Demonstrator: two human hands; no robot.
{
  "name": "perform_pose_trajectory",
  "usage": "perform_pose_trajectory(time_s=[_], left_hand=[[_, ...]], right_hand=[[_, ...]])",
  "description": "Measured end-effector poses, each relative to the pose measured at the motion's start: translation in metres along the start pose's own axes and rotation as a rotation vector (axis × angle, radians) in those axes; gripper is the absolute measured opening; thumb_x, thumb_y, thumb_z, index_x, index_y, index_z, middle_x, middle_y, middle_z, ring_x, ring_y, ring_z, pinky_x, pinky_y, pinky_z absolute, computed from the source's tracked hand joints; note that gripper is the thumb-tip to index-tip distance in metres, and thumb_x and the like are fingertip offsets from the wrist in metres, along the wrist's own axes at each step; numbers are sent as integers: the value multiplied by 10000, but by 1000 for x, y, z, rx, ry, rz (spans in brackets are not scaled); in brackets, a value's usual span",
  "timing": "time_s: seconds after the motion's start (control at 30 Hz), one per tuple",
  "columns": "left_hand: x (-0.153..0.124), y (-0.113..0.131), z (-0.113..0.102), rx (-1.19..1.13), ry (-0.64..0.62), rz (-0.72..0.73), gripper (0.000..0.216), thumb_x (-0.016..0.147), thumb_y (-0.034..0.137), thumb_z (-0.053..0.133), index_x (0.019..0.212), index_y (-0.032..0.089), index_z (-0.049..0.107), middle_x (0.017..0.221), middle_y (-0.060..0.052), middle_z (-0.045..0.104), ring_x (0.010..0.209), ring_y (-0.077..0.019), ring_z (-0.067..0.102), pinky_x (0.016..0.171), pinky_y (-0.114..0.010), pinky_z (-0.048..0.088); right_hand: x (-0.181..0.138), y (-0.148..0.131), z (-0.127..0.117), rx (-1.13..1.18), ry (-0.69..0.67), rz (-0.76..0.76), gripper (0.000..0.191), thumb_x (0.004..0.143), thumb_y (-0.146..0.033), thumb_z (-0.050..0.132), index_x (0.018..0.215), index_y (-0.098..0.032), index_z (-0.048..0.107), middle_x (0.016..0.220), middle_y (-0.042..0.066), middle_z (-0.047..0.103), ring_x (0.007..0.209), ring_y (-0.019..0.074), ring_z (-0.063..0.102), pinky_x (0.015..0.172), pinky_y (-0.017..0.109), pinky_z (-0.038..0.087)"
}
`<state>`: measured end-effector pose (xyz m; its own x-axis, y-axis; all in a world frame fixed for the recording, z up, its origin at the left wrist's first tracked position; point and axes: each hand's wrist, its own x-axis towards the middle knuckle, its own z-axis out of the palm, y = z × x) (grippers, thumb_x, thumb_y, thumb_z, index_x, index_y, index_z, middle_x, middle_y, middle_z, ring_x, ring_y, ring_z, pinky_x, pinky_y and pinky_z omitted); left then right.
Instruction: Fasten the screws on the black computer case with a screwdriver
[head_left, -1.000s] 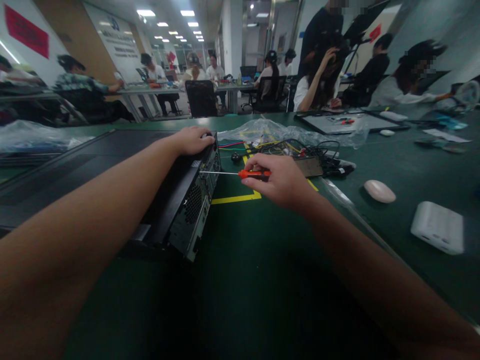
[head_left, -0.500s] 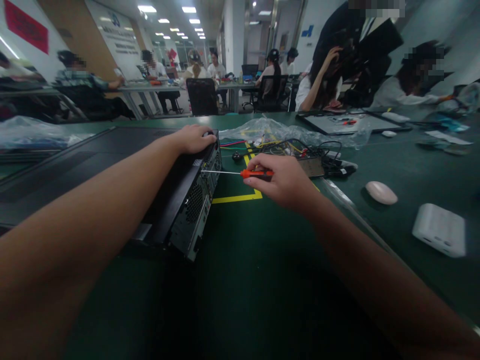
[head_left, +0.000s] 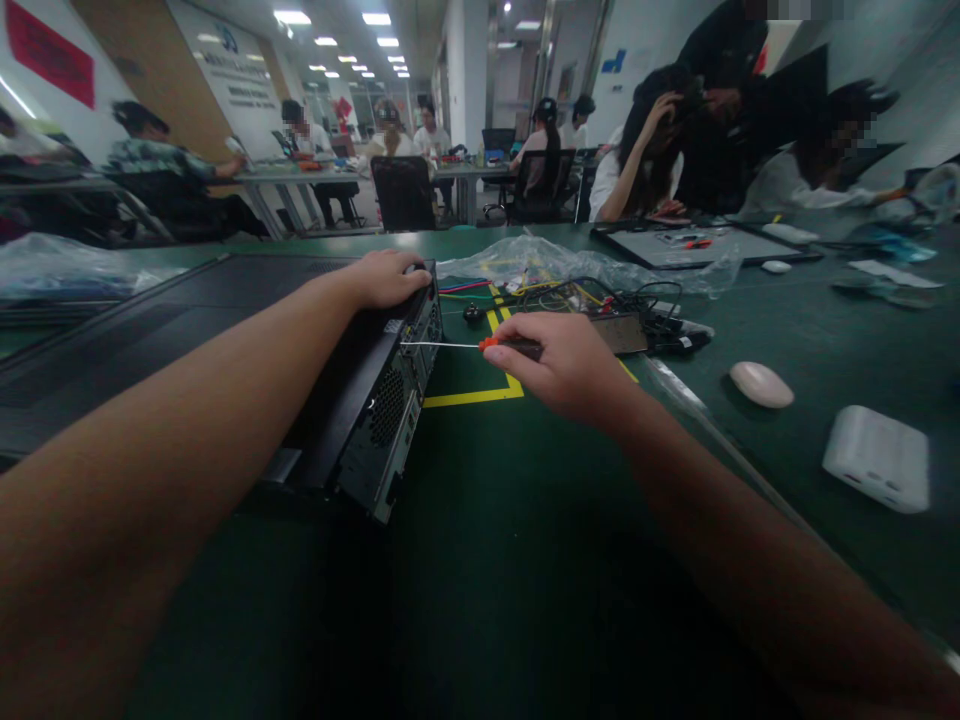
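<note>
A black computer case (head_left: 187,330) lies flat on the table at the left, its perforated rear panel (head_left: 390,410) facing right. My left hand (head_left: 386,278) rests on top of the case near the far rear corner, fingers laid along the surface. In my right hand (head_left: 559,352) is a screwdriver (head_left: 489,344) with an orange and dark handle, gripped between thumb and fingers. Its thin shaft runs level to the left, and the tip meets the upper edge of the rear panel. Whether a screw sits under the tip is too small to tell.
Behind my right hand lie a power supply with bundled cables (head_left: 619,330) and clear plastic wrap (head_left: 540,258). Yellow tape (head_left: 476,398) marks the green table. A pale mouse (head_left: 761,384) and a white box-shaped device (head_left: 877,458) lie right. Several people sit at tables beyond.
My right hand has shifted its grip round the screwdriver handle, so less orange shows. The tip stays at the rear panel. My left hand and the case keep their place.
</note>
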<state>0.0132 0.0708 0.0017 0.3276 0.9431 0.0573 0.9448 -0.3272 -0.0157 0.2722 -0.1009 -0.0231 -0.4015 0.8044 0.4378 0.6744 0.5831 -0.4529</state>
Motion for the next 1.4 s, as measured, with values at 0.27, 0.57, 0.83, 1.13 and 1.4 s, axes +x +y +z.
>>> perform_pose_trajectory(time_s=[0.27, 0.57, 0.83, 1.13, 1.4], left_hand=[[3, -3, 3, -19, 14, 24, 747, 1066, 545, 307, 1650, 170, 582, 1700, -133, 599, 1610, -313, 523, 1332, -402, 384], [0, 0, 0, -31, 3, 19, 743, 1069, 530, 325, 1649, 144, 581, 1708, -170, 583, 1608, -347, 522, 1329, -426, 390], [4, -5, 3, -7, 11, 30, 737, 1073, 577, 310, 1650, 209, 585, 1681, -105, 618, 1590, -308, 539, 1326, -394, 400], [-1, 1, -1, -16, -1, 23, 745, 1063, 521, 310, 1656, 157, 576, 1699, -150, 599, 1609, -336, 525, 1338, -432, 393], [2, -4, 2, -48, 21, 34, 729, 1063, 552, 345, 1637, 189, 609, 1645, -122, 650, 1583, -335, 546, 1325, -426, 403]], right_hand=[[-1, 3, 3, 33, 44, -7, 221, 865, -383, 741, 1021, -240, 680, 877, 24, 762, 779, 216, 657, 748, 362, 435], [0, 4, 1, 25, 65, -43, 150, 891, -358, 727, 969, -231, 708, 903, 37, 774, 824, 220, 676, 780, 365, 448], [0, 5, 0, 30, 64, -45, 158, 908, -365, 734, 975, -223, 743, 920, 44, 788, 837, 227, 686, 799, 372, 462], [0, 7, 0, 18, 71, -52, 186, 900, -370, 751, 988, -207, 772, 937, 55, 806, 853, 237, 707, 806, 363, 462], [0, 8, 0, -8, 76, -58, 196, 910, -382, 746, 993, -209, 781, 937, 58, 806, 863, 241, 710, 805, 368, 454]])
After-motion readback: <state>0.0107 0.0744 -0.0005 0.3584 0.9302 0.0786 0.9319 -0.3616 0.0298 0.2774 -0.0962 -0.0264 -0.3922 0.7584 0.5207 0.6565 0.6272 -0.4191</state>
